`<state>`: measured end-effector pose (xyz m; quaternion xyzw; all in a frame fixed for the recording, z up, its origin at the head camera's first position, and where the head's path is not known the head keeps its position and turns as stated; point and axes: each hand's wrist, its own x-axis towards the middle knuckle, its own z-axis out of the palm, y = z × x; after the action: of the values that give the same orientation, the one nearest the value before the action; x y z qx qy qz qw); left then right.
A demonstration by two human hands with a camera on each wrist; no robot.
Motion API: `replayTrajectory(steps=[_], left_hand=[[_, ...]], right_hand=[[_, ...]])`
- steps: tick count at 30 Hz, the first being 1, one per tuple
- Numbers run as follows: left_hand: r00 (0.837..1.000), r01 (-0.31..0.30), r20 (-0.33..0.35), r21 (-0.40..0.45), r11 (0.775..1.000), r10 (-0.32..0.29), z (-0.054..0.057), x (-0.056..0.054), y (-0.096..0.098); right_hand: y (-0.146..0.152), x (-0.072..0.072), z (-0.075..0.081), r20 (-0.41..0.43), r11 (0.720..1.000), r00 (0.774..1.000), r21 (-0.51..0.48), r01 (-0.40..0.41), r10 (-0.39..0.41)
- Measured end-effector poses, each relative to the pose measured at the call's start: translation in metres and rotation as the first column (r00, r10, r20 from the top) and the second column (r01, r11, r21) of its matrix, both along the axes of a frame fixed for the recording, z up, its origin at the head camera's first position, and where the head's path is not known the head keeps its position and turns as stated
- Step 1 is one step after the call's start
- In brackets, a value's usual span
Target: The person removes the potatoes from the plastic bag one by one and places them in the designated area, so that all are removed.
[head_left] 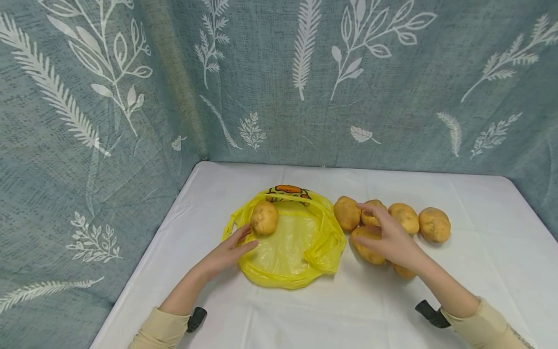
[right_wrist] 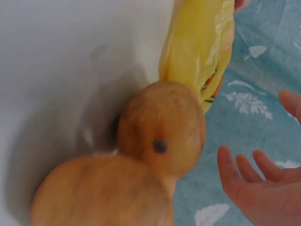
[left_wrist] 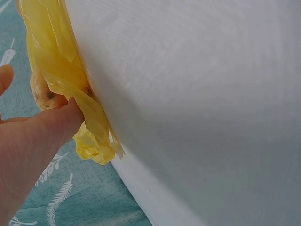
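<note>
A yellow plastic bag [head_left: 291,247] lies spread with its mouth up, and one potato [head_left: 264,218] sits inside at its left. My left hand [head_left: 223,256] is at the bag's left rim beside that potato, thumb and fingers apart; in the left wrist view a straight finger [left_wrist: 63,120] touches the yellow film. My right hand [head_left: 392,240] hovers over a group of potatoes right of the bag, its fingers spread and holding nothing. Beneath it are a potato [head_left: 367,247] and another potato [head_left: 371,206], both partly covered. The nearest potato to the bag [head_left: 347,213] stands against its right side.
Further right lie a potato [head_left: 403,218] and a rounder potato [head_left: 435,225]. A potato [head_left: 404,271] shows partly under my right wrist. A white cloth covers the table [head_left: 296,320]. Blue-green curtains [head_left: 270,131] with white leaf prints hang behind and at the sides.
</note>
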<state>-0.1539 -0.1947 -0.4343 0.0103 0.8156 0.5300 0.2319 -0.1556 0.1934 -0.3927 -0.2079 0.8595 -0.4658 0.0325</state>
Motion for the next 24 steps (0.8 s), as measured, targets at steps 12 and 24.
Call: replayTrajectory(steps=[12, 24], left_hand=[[1.000, 0.006, -0.004, -0.016, 1.000, -0.006, 0.002, 0.002, 0.000], [1.000, 0.007, -0.007, -0.012, 1.000, -0.008, 0.005, 0.003, 0.000]], right_hand=[[-0.037, -0.015, -0.003, 0.019, 1.000, 0.999, -0.003, -0.031, 0.031], [-0.076, -0.027, -0.003, 0.092, 0.995, 0.993, -0.073, -0.065, 0.072]])
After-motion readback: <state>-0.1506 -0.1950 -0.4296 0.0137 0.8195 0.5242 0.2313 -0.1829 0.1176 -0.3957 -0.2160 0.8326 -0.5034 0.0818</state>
